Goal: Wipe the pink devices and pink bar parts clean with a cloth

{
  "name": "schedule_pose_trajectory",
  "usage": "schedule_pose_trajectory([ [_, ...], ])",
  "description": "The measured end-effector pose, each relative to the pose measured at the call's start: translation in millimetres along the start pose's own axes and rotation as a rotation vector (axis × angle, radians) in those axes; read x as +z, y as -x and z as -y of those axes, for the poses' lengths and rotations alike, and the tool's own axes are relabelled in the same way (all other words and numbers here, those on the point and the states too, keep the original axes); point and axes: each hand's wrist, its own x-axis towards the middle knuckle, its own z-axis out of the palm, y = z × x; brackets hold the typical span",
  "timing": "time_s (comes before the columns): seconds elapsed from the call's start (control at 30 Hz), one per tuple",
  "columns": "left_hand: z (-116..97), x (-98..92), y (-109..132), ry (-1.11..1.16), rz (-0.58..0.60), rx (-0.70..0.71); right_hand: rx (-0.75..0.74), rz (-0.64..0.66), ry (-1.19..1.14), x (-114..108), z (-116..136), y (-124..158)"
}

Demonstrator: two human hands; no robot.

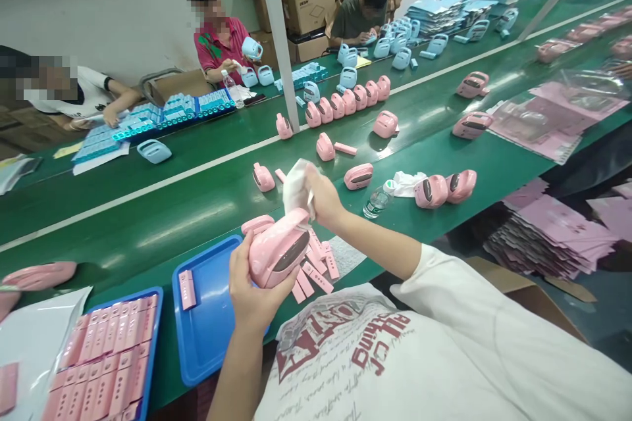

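My left hand [257, 293] grips a glossy pink handled device [276, 247] with a dark oval panel, tilted in front of my chest. In my right hand [322, 196] is a crumpled white cloth [297, 187], at the upper end of the device's handle; whether the cloth touches it I cannot tell. Beneath and beside the device lie several loose pink remote-like bars [316, 273], partly hidden by it. Another pink device [257, 223] sits just behind. Left of my left hand is a blue tray [212, 335] with one pink bar [187, 289] in it.
A second blue tray [157, 329] holds rows of pink bars. A clear bottle [378, 202] and a white cloth [407, 184] lie to the right. Pink devices [348, 102] line the green table [162, 210]. Several people sit or stand across it among blue devices [402, 58].
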Motion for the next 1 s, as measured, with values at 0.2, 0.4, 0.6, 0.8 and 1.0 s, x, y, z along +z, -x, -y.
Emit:
schedule_pose_trajectory([
  [0.2, -4, 5.8, 2, 0.197, -0.096, -0.371, -0.498, 0.379, 0.384, 8, 2, 33],
  [0.4, 5, 9.6, -3, 0.431, -0.153, -0.554, -1.17, 0.778, 0.83, 17, -12, 52],
  [0.6, 8, 4.9, -5, 0.317, -0.142, -0.52, -0.916, 0.493, 0.841, 11, -35, 57],
  [0.8, 7, 1.5, -11, 0.607, -0.257, -0.562, -0.881, 0.595, 0.564, -7, -48, 52],
  [1.0, -3, -6.3, -24, 0.993, -0.35, -0.622, -0.029, 0.221, -0.113, -2, -33, 66],
])
